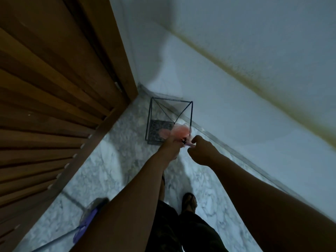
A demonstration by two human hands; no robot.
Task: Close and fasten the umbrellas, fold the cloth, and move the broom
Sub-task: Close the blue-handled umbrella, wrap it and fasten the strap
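Head cam, steep downward, near hands [185, 148]

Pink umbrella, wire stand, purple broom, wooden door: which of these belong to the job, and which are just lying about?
Part of the job:
- pink umbrella, gripped by the left hand, right hand at its strap
- purple broom, on the floor

Just there:
- wire stand
- slatted wooden door
- marble floor

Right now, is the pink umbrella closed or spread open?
Closed: the pink umbrella is a gathered bundle over the wire stand, gripped by the left hand, the right hand pinching near it. Fastening: cannot tell.
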